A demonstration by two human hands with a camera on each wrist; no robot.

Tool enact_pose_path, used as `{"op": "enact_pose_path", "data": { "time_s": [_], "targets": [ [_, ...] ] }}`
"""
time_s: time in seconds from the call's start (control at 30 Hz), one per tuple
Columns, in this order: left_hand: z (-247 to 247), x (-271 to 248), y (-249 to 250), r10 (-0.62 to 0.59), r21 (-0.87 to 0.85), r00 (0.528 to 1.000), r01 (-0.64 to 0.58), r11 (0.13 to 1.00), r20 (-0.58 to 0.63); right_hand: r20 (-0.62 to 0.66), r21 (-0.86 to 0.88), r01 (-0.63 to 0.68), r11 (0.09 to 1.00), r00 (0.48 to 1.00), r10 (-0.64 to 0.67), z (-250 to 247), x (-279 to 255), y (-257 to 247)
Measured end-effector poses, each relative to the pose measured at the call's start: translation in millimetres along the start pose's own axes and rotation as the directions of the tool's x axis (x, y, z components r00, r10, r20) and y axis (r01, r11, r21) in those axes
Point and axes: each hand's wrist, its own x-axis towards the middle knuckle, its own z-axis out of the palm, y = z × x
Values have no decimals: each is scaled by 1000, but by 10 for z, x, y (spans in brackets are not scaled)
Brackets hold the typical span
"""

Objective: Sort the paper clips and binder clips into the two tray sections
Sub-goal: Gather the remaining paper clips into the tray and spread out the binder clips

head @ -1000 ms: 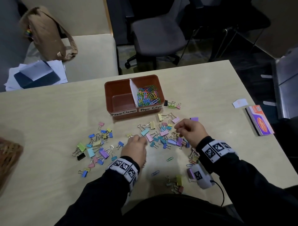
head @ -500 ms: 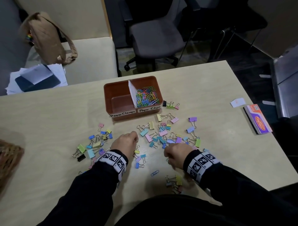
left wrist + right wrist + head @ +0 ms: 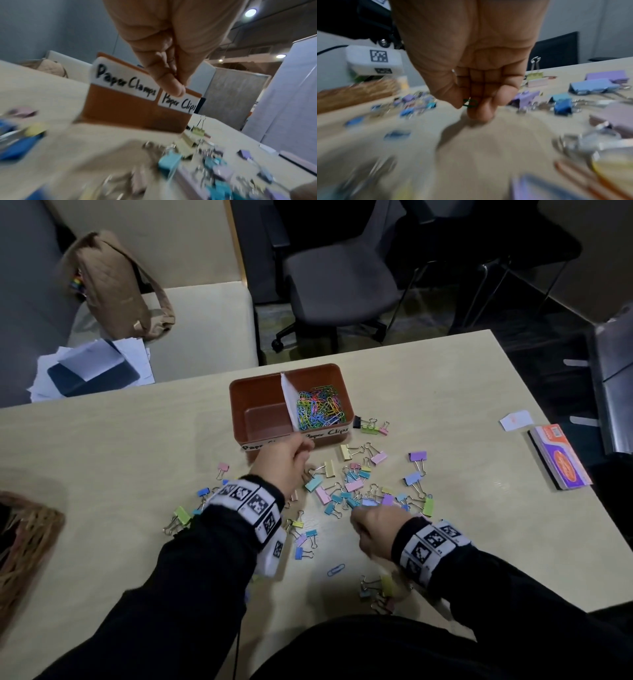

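The brown tray stands mid-table, its right section full of coloured paper clips and its left section bare. Labels on the tray front read "Paper Clamps" and "Paper Clips". My left hand hovers at that front wall with fingers and thumb pressed together; only a thin wire shows in the pinch. My right hand is low over the table and pinches a green paper clip. Several pastel binder clips lie scattered between the hands, with more at the left. A blue paper clip lies nearer me.
A wicker basket sits at the table's left edge. An orange-and-purple box and a white card lie at the right. Beyond the table are an office chair, a tan bag and papers.
My left hand has gone from the clip pile forward to the tray's front wall. My right hand drew back from the pile toward me and now pinches a green paper clip.
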Motion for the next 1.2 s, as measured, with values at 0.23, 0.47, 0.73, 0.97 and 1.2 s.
{"op": "enact_pose_path", "data": {
  "time_s": [0.23,0.47,0.73,0.97,1.2],
  "targets": [
    [-62,440,271,19,-28,992,-23,999,-126,-391,480,-11,877,893,225,-685,143,97],
    [2,118,154,57,20,993,-55,998,-104,-605,546,195,815,765,222,-1253,392,-70],
    [298,-238,-28,1,97,991,-14,995,133,-566,557,200,806,802,191,-1236,461,-71],
    [688,-327,76,108,203,921,-195,960,375,-444,646,17,763,821,358,-612,-68,651],
    [1050,-333,157,199,295,826,-398,869,528,-374,568,-216,794,792,483,-17,-482,1006]
  ]
}}
